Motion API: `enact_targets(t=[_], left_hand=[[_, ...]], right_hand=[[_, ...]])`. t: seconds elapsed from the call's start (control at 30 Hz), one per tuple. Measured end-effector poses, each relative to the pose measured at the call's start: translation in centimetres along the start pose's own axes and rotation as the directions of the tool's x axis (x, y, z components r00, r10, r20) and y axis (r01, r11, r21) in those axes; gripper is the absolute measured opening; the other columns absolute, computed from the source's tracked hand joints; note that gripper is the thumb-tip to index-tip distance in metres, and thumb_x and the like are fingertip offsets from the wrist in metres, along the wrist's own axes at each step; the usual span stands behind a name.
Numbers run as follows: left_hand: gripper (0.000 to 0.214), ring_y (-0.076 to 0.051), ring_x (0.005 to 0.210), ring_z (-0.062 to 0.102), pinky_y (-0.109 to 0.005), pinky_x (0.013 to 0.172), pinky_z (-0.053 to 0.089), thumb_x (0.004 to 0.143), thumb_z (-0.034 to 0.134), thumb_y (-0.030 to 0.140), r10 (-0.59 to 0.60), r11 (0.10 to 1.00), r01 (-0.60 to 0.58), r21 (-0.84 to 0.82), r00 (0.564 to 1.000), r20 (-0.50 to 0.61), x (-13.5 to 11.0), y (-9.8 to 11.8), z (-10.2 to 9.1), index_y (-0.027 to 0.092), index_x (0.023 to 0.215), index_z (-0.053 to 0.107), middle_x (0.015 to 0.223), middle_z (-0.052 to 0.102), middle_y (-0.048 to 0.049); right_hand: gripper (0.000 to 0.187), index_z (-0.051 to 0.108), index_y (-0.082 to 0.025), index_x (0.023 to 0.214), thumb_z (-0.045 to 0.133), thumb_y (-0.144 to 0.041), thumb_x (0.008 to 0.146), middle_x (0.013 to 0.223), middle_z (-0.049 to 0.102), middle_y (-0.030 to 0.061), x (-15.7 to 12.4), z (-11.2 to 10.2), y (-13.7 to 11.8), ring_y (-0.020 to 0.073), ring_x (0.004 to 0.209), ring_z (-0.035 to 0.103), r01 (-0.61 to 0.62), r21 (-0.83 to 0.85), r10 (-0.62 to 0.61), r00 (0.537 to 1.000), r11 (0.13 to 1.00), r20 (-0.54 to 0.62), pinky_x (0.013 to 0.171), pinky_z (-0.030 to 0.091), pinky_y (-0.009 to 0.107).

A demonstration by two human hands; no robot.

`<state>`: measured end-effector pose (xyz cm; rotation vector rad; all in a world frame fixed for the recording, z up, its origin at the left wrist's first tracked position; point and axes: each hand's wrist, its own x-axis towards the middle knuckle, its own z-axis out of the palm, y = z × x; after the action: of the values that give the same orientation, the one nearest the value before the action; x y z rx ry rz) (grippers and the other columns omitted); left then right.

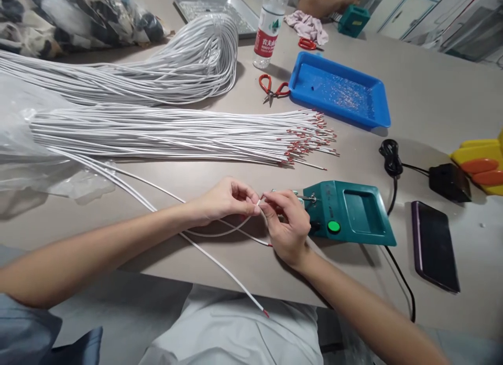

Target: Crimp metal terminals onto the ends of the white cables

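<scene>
Between thumb and fingers my left hand (230, 200) pinches a white cable (241, 226) close to its end. My right hand (286, 221) meets it there, its thumb and forefinger closed on the red tip of the same cable. Just right of my right hand stands a green machine (353, 210) with a bright green button and a metal part at its front, partly hidden by my fingers. Other loose white cables (223, 270) with red ends run under my left forearm, one hanging over the table's edge.
A bundle of red-tipped white cables (176, 134) lies beyond my hands, with a coiled bundle (196, 61) behind. Around are red-handled cutters (271, 89), a blue tray (381, 105) with scraps, a bottle (269, 34), a phone (435, 247) and a black adapter (448, 181). Another person's arm (326, 3) shows at the back.
</scene>
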<state>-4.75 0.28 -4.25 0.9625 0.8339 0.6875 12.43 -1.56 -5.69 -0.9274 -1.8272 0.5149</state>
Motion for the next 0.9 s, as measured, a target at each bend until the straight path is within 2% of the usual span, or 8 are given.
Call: enact_targets(t=[0.13, 0.33, 0.63, 0.8, 0.9], left_hand=[[0.019, -0.006, 0.053, 0.050, -0.017, 0.052, 0.039, 0.064, 0.076, 0.023, -0.012, 1.000, 0.012, -0.003, 1.000, -0.025, 0.04, 0.16, 0.09, 0.009, 0.067, 0.063, 0.058, 0.057, 0.0013], [0.018, -0.006, 0.053, 0.049, -0.017, 0.051, 0.039, 0.066, 0.076, 0.024, 0.017, 1.000, -0.017, 0.012, 1.000, -0.010, -0.05, 0.14, 0.00, 0.010, 0.068, 0.064, 0.059, 0.057, 0.0013], [0.020, -0.007, 0.053, 0.049, -0.018, 0.052, 0.039, 0.066, 0.076, 0.025, 0.022, 1.000, -0.022, 0.004, 0.999, -0.030, -0.13, 0.06, 0.05, 0.011, 0.068, 0.063, 0.058, 0.056, 0.0018], [0.023, -0.008, 0.054, 0.050, -0.019, 0.053, 0.039, 0.065, 0.076, 0.028, 0.026, 1.000, -0.027, -0.007, 0.999, -0.037, -0.21, -0.06, 0.01, 0.011, 0.069, 0.061, 0.058, 0.055, 0.0016], [0.024, -0.007, 0.055, 0.049, -0.019, 0.054, 0.038, 0.065, 0.077, 0.028, 0.038, 0.999, -0.038, -0.006, 0.998, -0.043, -0.26, -0.17, 0.00, 0.011, 0.070, 0.061, 0.061, 0.056, 0.0009]], right_hand=[[0.022, 0.062, -0.022, 0.097, 0.062, -0.007, 0.080, 0.081, 0.061, 0.0013, 0.06, 0.05, -0.13, 0.0113, 0.069, 0.055, -0.019, 0.022, 0.020, 1.000, 1.000, -0.018, 0.054, 0.046, 0.023], [0.024, 0.061, -0.021, 0.101, 0.061, -0.008, 0.081, 0.082, 0.060, 0.0018, 0.17, 0.15, -0.11, 0.0116, 0.071, 0.055, -0.031, 0.017, 0.031, 1.000, 0.999, 0.001, 0.054, 0.046, 0.023], [0.013, 0.059, -0.020, 0.086, 0.063, -0.009, 0.080, 0.077, 0.060, 0.0001, 0.27, 0.27, -0.34, 0.0105, 0.066, 0.052, -0.038, 0.018, 0.039, 0.999, 0.999, -0.031, 0.052, 0.042, 0.022], [0.010, 0.055, -0.018, 0.078, 0.053, -0.012, 0.084, 0.071, 0.055, 0.0006, 0.23, 0.08, -0.62, 0.0114, 0.064, 0.050, -0.056, 0.054, 0.057, 0.998, 0.997, -0.011, 0.054, 0.041, 0.025], [0.010, 0.058, -0.018, 0.089, 0.049, -0.016, 0.086, 0.077, 0.055, 0.0032, 0.08, -0.10, -0.72, 0.0132, 0.067, 0.052, -0.086, 0.056, 0.087, 0.996, 0.995, -0.016, 0.053, 0.043, 0.025]])
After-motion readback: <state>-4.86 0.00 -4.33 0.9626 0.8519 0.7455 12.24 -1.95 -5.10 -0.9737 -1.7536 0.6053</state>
